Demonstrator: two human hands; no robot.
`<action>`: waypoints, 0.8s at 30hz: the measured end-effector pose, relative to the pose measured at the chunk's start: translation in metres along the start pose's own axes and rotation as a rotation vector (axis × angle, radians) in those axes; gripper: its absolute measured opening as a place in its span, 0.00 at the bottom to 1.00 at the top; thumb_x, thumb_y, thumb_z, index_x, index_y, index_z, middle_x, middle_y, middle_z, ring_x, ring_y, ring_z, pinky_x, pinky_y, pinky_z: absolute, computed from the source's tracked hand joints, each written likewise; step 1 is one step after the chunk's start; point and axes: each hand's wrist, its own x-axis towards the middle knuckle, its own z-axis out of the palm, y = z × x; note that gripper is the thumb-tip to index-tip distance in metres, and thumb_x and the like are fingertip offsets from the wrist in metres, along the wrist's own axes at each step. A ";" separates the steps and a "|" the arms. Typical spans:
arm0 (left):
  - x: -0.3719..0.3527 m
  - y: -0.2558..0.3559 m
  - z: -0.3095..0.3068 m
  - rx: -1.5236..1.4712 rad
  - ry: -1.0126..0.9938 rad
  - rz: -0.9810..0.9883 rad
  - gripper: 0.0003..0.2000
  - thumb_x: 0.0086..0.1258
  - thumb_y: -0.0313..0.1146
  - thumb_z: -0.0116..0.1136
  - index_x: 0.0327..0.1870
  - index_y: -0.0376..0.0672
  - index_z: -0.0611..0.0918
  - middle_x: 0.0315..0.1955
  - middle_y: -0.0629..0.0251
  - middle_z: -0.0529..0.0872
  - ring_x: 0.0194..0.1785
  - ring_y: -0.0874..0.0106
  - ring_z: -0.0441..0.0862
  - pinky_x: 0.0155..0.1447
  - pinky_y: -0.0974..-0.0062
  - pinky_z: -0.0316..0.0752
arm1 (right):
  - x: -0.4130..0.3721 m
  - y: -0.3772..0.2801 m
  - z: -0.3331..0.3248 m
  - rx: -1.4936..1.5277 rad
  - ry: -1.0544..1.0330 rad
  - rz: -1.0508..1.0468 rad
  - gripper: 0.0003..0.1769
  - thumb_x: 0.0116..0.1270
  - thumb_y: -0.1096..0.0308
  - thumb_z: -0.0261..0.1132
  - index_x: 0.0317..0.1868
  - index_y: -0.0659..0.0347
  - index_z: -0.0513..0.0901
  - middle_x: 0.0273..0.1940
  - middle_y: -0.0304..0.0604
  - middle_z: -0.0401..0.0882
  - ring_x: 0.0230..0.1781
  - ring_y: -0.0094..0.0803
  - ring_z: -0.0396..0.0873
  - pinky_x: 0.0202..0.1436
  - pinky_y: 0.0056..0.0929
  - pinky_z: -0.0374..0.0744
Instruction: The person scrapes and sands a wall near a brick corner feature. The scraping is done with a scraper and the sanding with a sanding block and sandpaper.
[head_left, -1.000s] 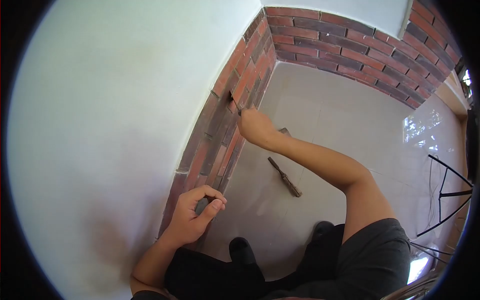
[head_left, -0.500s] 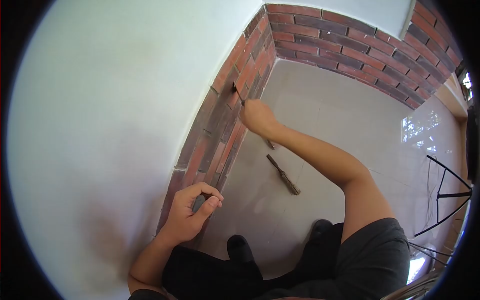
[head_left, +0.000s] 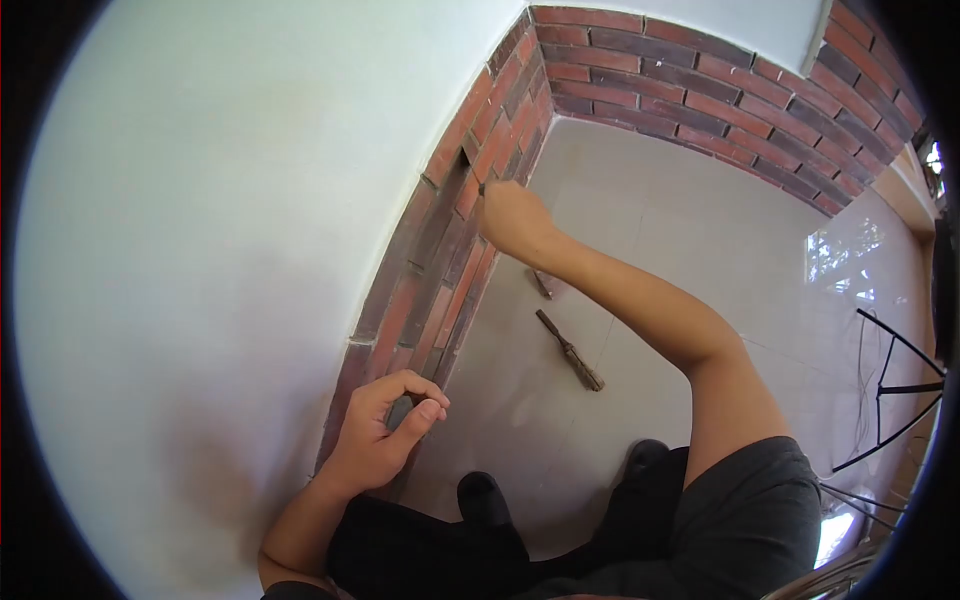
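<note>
My right hand [head_left: 516, 222] is closed at the low brick strip [head_left: 432, 240] on the left wall. A small part of a thin dark tool [head_left: 482, 189] shows at its knuckles; the grip hides the rest, and I cannot make out its kind. My left hand [head_left: 385, 425] is in front of the lower end of the same bricks, fingers curled and thumb near the fingertips. What those fingers hold, if anything, is hidden. On the floor between the hands lies a worn chisel-like tool [head_left: 570, 350]. Another narrow object [head_left: 543, 285] lies partly behind my right forearm.
A second brick strip [head_left: 700, 90] runs along the far wall and meets the first in a corner. Glossy tile floor [head_left: 660, 240] spreads out at the right. A black metal frame [head_left: 885, 390] stands at the right edge. My dark shoes [head_left: 483, 497] are below.
My right hand has moved slightly up along the bricks, and less of its tool's thin shaft shows. My left hand keeps its curled shape. The floor tool lies as before.
</note>
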 end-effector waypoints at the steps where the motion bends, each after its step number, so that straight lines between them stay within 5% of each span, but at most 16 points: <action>1: 0.000 -0.001 0.000 -0.001 0.000 0.001 0.09 0.78 0.32 0.59 0.44 0.35 0.84 0.35 0.62 0.88 0.41 0.75 0.85 0.49 0.75 0.78 | -0.002 -0.003 0.001 -0.006 -0.007 0.020 0.11 0.65 0.71 0.63 0.36 0.73 0.87 0.39 0.66 0.87 0.41 0.61 0.89 0.44 0.51 0.87; 4: 0.001 0.005 0.000 -0.001 -0.005 -0.025 0.08 0.78 0.32 0.59 0.44 0.35 0.84 0.35 0.62 0.88 0.41 0.75 0.85 0.49 0.75 0.79 | 0.016 0.022 0.018 0.020 0.068 -0.054 0.15 0.70 0.68 0.58 0.35 0.74 0.85 0.37 0.69 0.85 0.38 0.66 0.85 0.43 0.58 0.82; 5: 0.001 0.005 0.001 -0.006 -0.011 -0.020 0.08 0.78 0.31 0.58 0.43 0.35 0.84 0.35 0.62 0.88 0.41 0.75 0.85 0.49 0.75 0.79 | 0.011 0.011 -0.008 0.051 -0.050 -0.004 0.15 0.69 0.69 0.58 0.34 0.75 0.85 0.35 0.70 0.84 0.39 0.67 0.85 0.44 0.57 0.83; 24: 0.001 0.006 0.002 0.004 -0.009 -0.017 0.08 0.78 0.31 0.59 0.43 0.35 0.84 0.35 0.62 0.88 0.41 0.75 0.86 0.49 0.75 0.79 | 0.002 0.016 0.006 0.058 -0.021 -0.003 0.15 0.70 0.68 0.60 0.34 0.75 0.84 0.35 0.69 0.85 0.38 0.66 0.86 0.43 0.57 0.83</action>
